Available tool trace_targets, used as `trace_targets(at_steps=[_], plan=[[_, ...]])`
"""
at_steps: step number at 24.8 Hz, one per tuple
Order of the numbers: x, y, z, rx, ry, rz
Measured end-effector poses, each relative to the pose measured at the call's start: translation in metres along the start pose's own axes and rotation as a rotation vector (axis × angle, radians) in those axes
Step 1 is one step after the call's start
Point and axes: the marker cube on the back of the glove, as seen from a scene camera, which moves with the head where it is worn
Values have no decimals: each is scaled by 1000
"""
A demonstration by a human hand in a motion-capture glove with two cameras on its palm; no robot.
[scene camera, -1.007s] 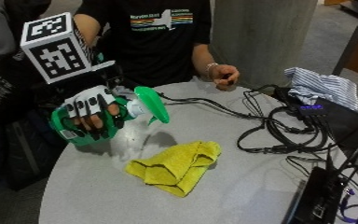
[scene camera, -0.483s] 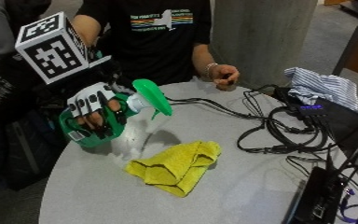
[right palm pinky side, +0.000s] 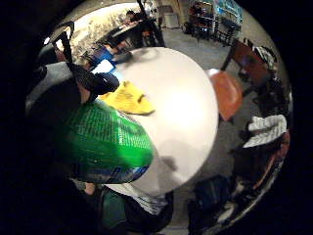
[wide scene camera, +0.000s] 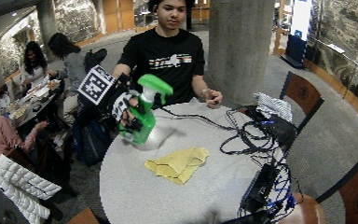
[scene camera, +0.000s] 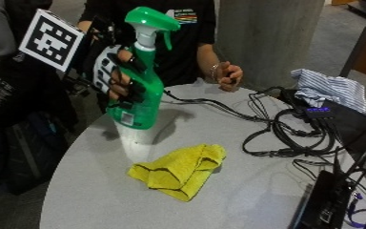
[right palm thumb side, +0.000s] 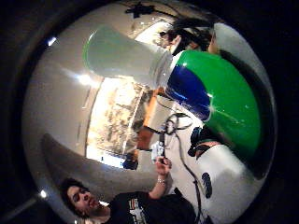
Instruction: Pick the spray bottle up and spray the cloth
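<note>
Fingers (scene camera: 132, 88) grip spray bottle (scene camera: 138, 90), upright, nozzle twd cloth (scene camera: 180, 171).

A green spray bottle (scene camera: 138, 90) with a white neck and green trigger head stands nearly upright, lifted clear of the round grey table at its far left, nozzle pointing right. A yellow cloth (scene camera: 180, 170), crumpled and loosely folded, lies flat on the table to the near right of the bottle.

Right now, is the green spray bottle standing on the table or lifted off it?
Lifted. The gloved right hand grips the green plastic spray bottle roughly upright, its base clear of the grey round table with its shadow below.
</note>
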Motion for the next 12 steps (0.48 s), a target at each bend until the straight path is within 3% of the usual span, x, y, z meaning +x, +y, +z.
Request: trace_targets(at_steps=[7, 12], plan=[[-65, 25, 69, 48, -312, -231], [-99, 53, 134, -2, -389, -259]])
